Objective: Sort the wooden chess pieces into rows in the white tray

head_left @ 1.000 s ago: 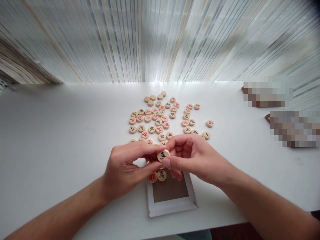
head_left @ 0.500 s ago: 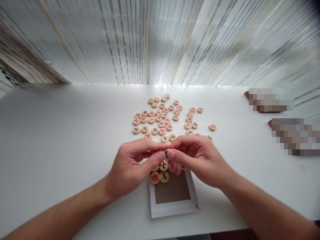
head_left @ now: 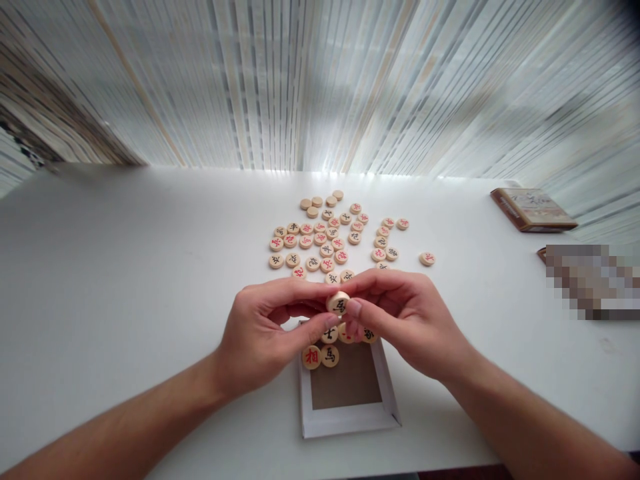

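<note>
Between my hands is a round wooden xiangqi piece with a black character facing me. My right hand pinches it between thumb and fingers. My left hand is closed on its other side, fingertips against the rim and thumb just under it. Below them lies a shallow white box with a brown bottom. Inside it, a red-marked piece and a black-marked piece sit side by side at the left wall. Behind these, a row of pieces is partly covered by my fingers.
Many loose xiangqi pieces lie spread beyond my hands, several of them blank side up. One red-marked piece lies apart at the right. Two flat boxes, one a brown patterned box, rest at the far right. A striped curtain hangs behind the white table.
The held piece has turned so that its black character now shows clearly. My left thumb has slid down off its face. The camera view has shifted slightly.
</note>
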### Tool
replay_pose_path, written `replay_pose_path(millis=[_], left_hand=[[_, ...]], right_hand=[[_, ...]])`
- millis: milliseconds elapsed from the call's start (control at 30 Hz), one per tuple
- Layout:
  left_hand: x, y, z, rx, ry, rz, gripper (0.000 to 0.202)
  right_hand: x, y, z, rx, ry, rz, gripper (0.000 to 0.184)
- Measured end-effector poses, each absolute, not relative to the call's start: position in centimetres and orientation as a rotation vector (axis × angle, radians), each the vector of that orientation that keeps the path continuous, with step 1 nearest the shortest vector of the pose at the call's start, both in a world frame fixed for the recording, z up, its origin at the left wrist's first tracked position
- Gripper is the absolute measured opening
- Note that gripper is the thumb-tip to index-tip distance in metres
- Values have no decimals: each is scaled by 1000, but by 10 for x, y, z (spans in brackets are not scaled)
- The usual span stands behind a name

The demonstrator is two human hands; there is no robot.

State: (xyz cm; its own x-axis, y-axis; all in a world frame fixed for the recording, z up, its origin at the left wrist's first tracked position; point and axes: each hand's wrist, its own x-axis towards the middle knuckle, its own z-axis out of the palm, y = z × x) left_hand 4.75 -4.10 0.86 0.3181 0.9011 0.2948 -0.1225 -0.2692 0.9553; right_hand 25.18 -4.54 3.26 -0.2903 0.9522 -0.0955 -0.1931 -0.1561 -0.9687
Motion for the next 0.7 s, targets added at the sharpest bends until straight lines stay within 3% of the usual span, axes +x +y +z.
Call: replay_pose_path(millis=[467,700], left_hand=[[48,-38,10,1441,879,1260,22],[48,-40,12,1599,901,1339,27]], right_hand=[[252,-46,29,-1007,-1294,1469,23],[251,-48,27,-1002,-1283,1472,28]])
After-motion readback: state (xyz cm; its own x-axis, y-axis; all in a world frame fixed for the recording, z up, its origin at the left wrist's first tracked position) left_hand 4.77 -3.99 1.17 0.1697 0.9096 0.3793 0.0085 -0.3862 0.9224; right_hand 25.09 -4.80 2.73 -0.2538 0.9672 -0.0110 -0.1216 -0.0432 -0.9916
